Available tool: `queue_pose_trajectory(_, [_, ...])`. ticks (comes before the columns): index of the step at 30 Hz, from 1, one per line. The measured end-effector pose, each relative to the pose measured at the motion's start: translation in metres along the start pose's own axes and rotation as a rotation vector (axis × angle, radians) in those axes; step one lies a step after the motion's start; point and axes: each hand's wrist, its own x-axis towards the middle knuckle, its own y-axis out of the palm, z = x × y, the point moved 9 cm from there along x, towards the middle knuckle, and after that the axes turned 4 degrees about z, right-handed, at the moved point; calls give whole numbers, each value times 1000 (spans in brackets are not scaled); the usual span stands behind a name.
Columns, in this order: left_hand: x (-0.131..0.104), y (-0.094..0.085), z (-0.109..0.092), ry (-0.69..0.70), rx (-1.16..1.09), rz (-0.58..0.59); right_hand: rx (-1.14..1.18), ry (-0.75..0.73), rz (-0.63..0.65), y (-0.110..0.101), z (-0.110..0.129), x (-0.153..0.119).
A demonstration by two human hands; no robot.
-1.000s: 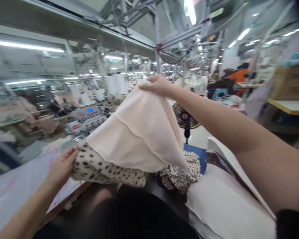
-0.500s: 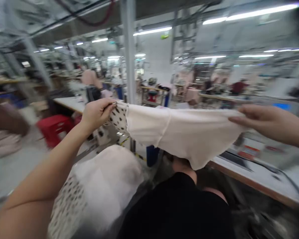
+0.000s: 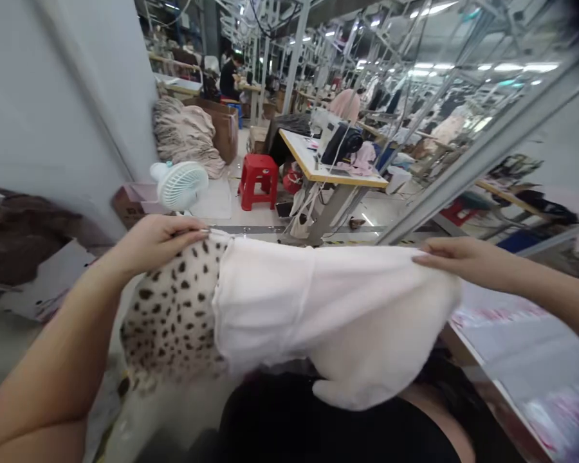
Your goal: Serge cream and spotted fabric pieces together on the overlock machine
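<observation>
A sewn piece of soft white fabric with a dark-spotted section at its left is stretched between my two hands. My left hand pinches the top edge of the spotted end. At the other end, my right hand grips the upper corner of the white part between thumb and fingers. Seams run down the cloth where the sections join. Its lower part hangs in loose folds above my lap, slightly blurred.
Ahead stands a sewing machine on a table, with a red stool beside it. A pale fan is at left, near piled cloth. A metal post slants at right, above a table with plastic-wrapped items. A person sits far back.
My view has swung round to another part of the workshop. Both hands still hold the fabric, which now hangs lower and shows more of its spotted section.
</observation>
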Motion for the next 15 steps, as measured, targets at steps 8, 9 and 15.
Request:
queue_pose_trajectory(8, [83,156,94,-306,194,27,-216,31,-304,119,-1,109])
queue_pose_trajectory(9, [83,179,96,-352,218,19,-218,0,-258,148,-2,107])
queue_pose_trajectory(15, [56,293,84,-443,271,84,-219,-137,0,274,-50,39])
